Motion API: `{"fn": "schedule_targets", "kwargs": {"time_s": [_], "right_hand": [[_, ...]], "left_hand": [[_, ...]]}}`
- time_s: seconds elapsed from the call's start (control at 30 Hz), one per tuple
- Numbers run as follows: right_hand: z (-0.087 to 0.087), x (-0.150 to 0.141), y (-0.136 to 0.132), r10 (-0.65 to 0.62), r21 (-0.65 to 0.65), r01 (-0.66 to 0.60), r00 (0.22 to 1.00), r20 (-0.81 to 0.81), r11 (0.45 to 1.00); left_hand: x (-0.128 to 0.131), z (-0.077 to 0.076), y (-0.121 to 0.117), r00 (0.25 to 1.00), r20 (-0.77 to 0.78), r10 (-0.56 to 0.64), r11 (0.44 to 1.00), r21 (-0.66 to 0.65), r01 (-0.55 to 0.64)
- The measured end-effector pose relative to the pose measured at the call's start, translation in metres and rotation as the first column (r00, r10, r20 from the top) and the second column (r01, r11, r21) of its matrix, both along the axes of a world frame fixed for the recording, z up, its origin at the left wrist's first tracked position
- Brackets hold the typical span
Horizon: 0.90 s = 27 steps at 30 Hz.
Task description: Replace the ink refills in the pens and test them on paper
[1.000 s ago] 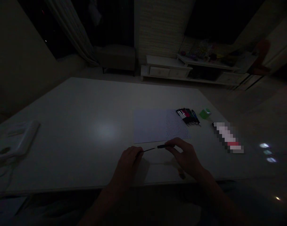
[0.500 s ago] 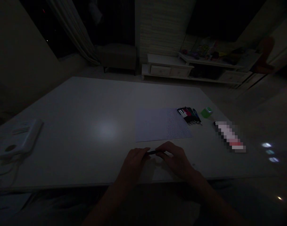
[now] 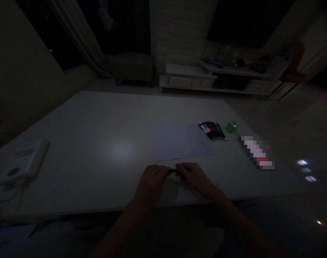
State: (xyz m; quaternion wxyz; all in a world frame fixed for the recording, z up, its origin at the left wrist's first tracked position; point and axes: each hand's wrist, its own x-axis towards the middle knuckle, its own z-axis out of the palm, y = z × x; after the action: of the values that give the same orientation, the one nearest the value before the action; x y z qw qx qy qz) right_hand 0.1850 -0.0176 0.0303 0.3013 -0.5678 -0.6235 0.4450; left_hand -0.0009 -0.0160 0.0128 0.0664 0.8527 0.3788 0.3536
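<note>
My left hand and my right hand meet near the front of the white table, both closed on a slim black pen. Only a short dark stretch of it shows between the fingers; the rest is hidden. Just beyond the hands lies a sheet of paper, with dense writing over its right part. A row of several pens rests at the paper's upper right corner, some with white, red or blue parts.
A small green container stands right of the pens. Nearer the table's right edge lies a flat, blurred-out object. On the far left a white box with cables sits on the table. The room is dim.
My hands have drawn closer together, and less of the pen shows between them. My right fingers have flattened. The view has shifted slightly; the things on the table stay put.
</note>
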Motion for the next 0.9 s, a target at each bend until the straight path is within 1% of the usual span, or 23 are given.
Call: {"fn": "schedule_targets", "kwargs": {"time_s": [0.07,0.1,0.23,0.27,0.37,0.5,0.6,0.67,0.73,0.83,0.9], "right_hand": [[0.002,0.002,0.001,0.029,0.033,-0.028,0.999,-0.044,0.999],[0.003,0.004,0.001,0.036,0.033,-0.034,0.998,-0.056,0.999],[0.002,0.006,0.0,0.021,-0.073,-0.025,0.998,-0.056,0.997],[0.002,0.006,0.0,0.02,-0.079,-0.025,0.998,-0.063,0.997],[0.001,0.006,-0.002,0.045,-0.039,-0.049,0.994,-0.103,0.998],[-0.001,0.007,-0.005,0.029,-0.091,-0.039,0.994,-0.107,0.995],[-0.002,0.008,-0.005,0.041,-0.065,-0.049,0.993,-0.106,0.997],[-0.003,0.007,-0.006,0.048,-0.077,-0.056,0.994,-0.1,0.995],[-0.002,0.007,-0.006,0.052,-0.079,-0.059,0.994,-0.095,0.995],[0.0,0.005,-0.008,0.075,-0.039,-0.079,0.993,-0.097,0.996],[0.002,0.004,-0.009,0.087,-0.075,-0.093,0.992,-0.09,0.993]], "left_hand": [[0.001,0.0,0.001,0.999,0.009,0.04,0.999,-0.005,-0.04],[0.002,0.0,0.002,0.999,0.012,0.042,0.999,-0.004,-0.042],[0.001,-0.001,0.002,1.0,-0.016,-0.003,1.0,0.014,0.004],[0.001,-0.001,0.001,1.0,-0.029,-0.004,1.0,0.011,0.005],[0.0,-0.001,0.001,0.999,-0.042,0.008,1.0,-0.007,-0.008],[-0.002,-0.001,0.0,1.0,-0.018,-0.022,1.0,-0.016,0.022],[-0.004,-0.004,-0.001,1.0,-0.006,-0.008,1.0,-0.008,0.008],[-0.005,-0.005,-0.002,1.0,-0.006,-0.016,1.0,-0.008,0.015],[-0.006,-0.005,-0.003,1.0,-0.012,-0.026,0.999,-0.019,0.025],[-0.008,-0.002,-0.004,1.0,-0.013,-0.016,0.999,-0.03,0.016],[-0.01,-0.002,-0.005,1.0,-0.014,-0.021,0.999,-0.04,0.02]]}}
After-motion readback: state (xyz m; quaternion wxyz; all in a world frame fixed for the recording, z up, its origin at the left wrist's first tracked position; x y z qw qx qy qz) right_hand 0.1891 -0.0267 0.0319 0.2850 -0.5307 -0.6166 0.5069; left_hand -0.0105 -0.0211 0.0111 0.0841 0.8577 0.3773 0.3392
